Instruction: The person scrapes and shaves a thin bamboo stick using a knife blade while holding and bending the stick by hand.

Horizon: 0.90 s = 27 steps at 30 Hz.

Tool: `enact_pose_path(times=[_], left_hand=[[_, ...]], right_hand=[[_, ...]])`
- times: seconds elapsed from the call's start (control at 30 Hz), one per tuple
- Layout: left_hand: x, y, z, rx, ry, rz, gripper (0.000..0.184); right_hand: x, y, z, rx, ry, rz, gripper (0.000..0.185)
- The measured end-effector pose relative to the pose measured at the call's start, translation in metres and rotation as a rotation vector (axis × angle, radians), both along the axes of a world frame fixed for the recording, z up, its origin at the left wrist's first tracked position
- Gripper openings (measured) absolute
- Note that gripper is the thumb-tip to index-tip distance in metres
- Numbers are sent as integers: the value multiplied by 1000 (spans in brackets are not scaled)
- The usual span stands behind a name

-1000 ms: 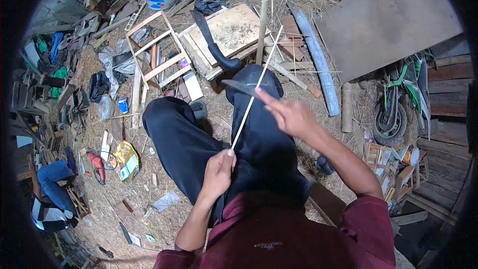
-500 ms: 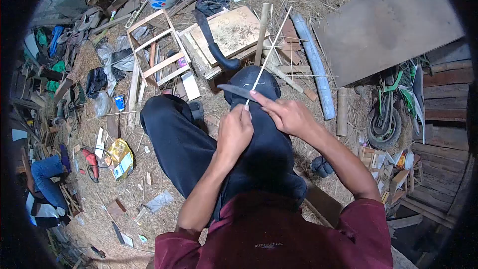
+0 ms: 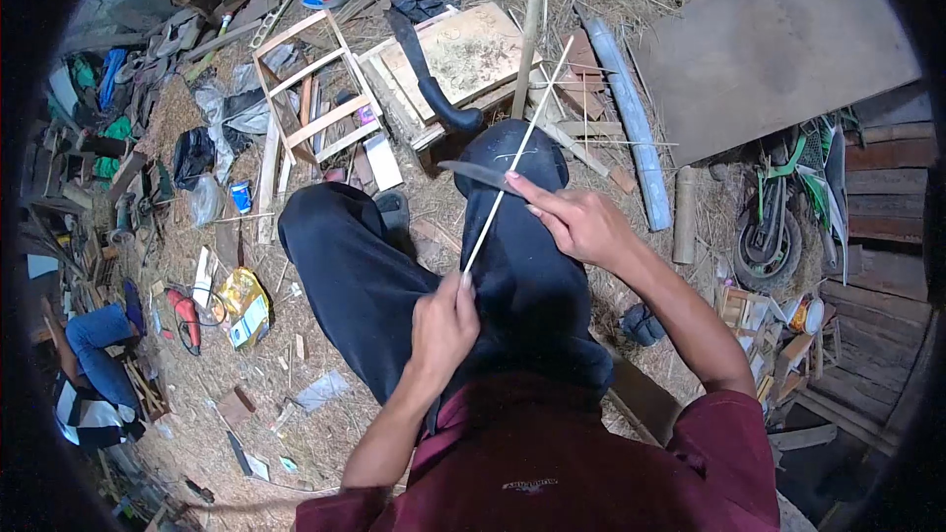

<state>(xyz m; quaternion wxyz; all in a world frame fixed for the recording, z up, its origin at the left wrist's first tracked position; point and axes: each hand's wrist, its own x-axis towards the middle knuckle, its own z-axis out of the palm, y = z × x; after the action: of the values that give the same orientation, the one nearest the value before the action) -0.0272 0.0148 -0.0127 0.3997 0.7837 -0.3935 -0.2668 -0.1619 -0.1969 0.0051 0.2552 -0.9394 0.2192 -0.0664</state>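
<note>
Left hand [image 3: 443,325] grasps stick [image 3: 519,153], pointing toward 1 o'clock; right hand [image 3: 579,225] grasps knife [image 3: 473,173], pointing 9–10 o'clock. Possible knee [image 3: 542,160] cut should knife slip off stick.

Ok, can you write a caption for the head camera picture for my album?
Left hand grips a stick; right hand holds a knife across it, near the right knee.

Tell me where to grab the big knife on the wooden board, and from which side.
Probably best by the black handle, coming from above on the side of the right knee: its curved end points toward that knee, while the blade points away.
</note>
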Motion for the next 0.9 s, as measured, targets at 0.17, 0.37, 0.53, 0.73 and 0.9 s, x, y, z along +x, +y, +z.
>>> enact_pose_path(times=[0.17,0.37,0.53,0.73,0.9], left_hand=[[11,-71,-14,-117,-195,-25,17],[8,-30,-11,-33,-52,-52,16],[7,25,8,19,-15,-61,12],[7,61,14,63,74,-46,23],[9,-18,11,-19,185,-38,27]], right_hand=[[5,-1,13,42,77,67,57],[4,2,5,22,38,-39,58],[1,1,5,-8,115,-121,56],[-1,5,-11,18,-82,-209,55],[4,8,12,80,67,7,56]])
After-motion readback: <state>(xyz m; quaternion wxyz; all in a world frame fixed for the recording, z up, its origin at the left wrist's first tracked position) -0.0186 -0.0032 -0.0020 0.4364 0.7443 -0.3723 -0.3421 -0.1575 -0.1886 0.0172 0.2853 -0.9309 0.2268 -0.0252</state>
